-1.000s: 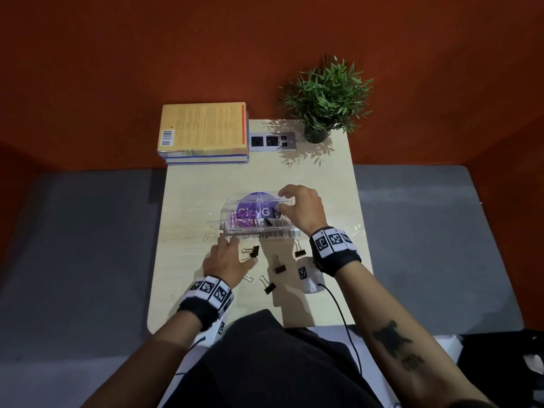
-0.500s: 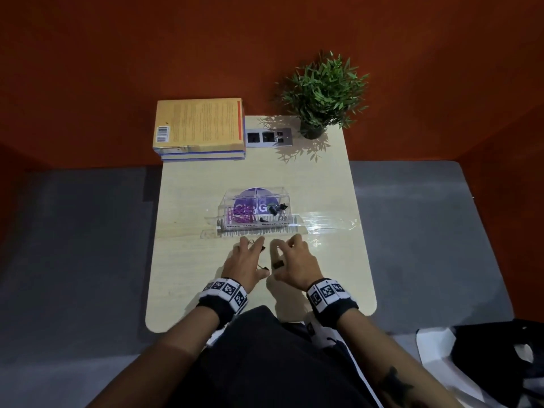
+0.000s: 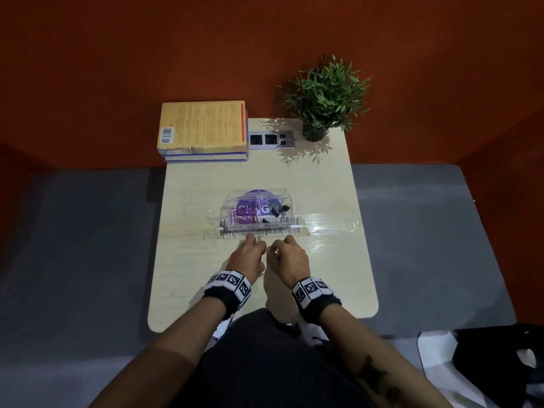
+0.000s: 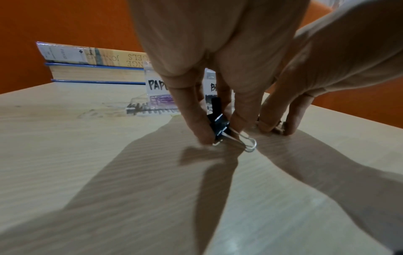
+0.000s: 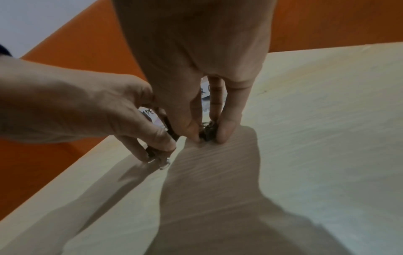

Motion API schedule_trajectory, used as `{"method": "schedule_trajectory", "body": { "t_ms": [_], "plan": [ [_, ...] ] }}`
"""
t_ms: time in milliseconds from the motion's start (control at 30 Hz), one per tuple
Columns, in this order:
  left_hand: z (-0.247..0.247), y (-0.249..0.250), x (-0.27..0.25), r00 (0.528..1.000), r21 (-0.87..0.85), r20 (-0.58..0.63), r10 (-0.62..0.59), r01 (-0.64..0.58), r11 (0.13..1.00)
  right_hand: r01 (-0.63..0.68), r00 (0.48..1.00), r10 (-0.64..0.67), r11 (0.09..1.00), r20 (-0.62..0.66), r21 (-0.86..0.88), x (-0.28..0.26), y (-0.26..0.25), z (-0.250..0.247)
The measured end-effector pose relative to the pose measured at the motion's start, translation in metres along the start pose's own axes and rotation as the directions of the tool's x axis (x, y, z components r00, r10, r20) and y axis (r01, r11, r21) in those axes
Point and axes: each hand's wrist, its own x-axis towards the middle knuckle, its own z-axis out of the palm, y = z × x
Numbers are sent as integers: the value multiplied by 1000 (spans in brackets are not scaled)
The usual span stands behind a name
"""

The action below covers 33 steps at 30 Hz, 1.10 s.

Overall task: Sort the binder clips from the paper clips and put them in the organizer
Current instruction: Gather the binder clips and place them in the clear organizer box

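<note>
Hands are working side by side near the table's (image 3: 188, 260) front edge: left hand (image 3: 246, 259) is pinching a clip (image 4: 219, 126), wire loops pointing toward the person; right hand (image 3: 290, 259) is pinching another (image 5: 208, 133). Organizer (image 3: 259, 213) is sitting just beyond the fingertips.

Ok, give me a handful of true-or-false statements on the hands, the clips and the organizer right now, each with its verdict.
1. The left hand pinches a black binder clip on the table. True.
2. The right hand reaches into the organizer. False: it is down at the table in front of it.
3. Purple paper clips lie in the organizer's left compartment. True.
4. The organizer holds no binder clips. False: black ones lie in its right side.
</note>
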Motion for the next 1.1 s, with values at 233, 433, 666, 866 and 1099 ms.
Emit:
{"method": "schedule_trajectory", "body": {
  "t_ms": [233,433,666,866,1099],
  "plan": [
    [-2,4,1,996,-44,-23,81,-81,996,-181,983,175,976,54,122,10,4,-6],
    [-25,13,2,982,-218,-150,114,-145,965,-313,949,303,890,80,331,10,32,-17],
    [-74,52,49,939,-350,-336,69,-193,917,-410,901,414,721,127,560,-2,48,-42],
    [-71,48,62,983,-248,-182,1,-47,968,-354,921,349,568,173,742,11,20,-81],
    [-51,29,17,906,-180,-389,-167,103,978,-165,979,202,799,1,578,66,-23,-101]
  ]
}}
